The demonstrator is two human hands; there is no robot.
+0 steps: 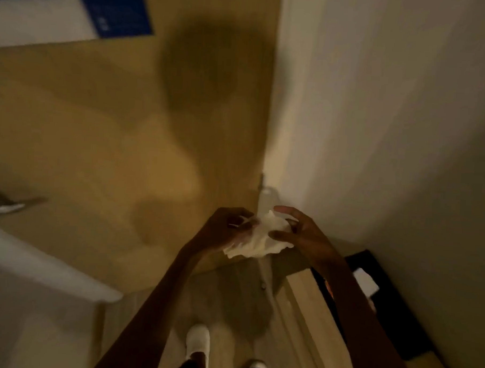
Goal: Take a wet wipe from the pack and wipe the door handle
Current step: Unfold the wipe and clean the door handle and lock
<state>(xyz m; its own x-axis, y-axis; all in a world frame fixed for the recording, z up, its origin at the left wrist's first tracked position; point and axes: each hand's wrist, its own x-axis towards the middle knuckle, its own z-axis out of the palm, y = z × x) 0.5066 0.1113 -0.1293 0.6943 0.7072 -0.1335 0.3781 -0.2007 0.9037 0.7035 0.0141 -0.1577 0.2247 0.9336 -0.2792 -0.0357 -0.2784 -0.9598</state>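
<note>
A blue poster (115, 8) hangs top left on the door (99, 122); a white shoe (198, 340) stands on the floor (230, 308).

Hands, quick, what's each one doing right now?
Left hand: closed on the wet wipe.
Right hand: fingers pinching the same wipe.

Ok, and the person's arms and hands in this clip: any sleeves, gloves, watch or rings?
Both forearms are bare right down to the bottom edge of the picture, with no sleeves in view. The left hand and the right hand wear no gloves. No watch or bracelet shows at either wrist. The picture is too dim and blurred to tell about rings.
</note>
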